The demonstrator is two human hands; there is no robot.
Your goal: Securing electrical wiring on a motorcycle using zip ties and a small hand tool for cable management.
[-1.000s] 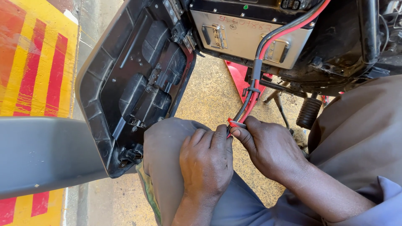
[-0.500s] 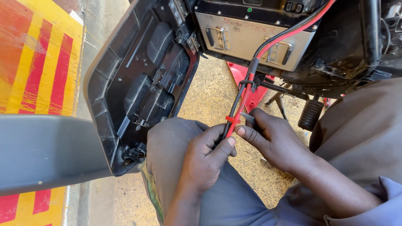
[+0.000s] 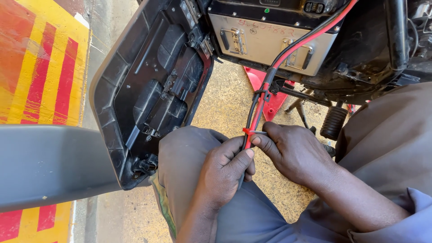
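Nearest, at six o'clock, the person's grey-trousered knee (image 3: 184, 153) is rising under both hands, and a grey sleeve (image 3: 387, 148) is filling the four o'clock corner. The left hand (image 3: 225, 173) is curling shut around the lower run of a red and black cable pair (image 3: 256, 114). The right hand (image 3: 294, 150), just at three o'clock of it, is pinching a small red tie (image 3: 248, 131) that is sitting on the cables; the fingertips of both hands are almost touching there. The cables are running up toward one o'clock, passing a black foot peg (image 3: 334, 122) and a red stand (image 3: 265, 90) on the speckled floor. At ten o'clock an open black plastic cover (image 3: 148, 90) is crowding in beside the knee. Farthest, at twelve o'clock, a silver metal box (image 3: 270, 42) with latches is sitting inside the dark frame, the cables crossing its front.
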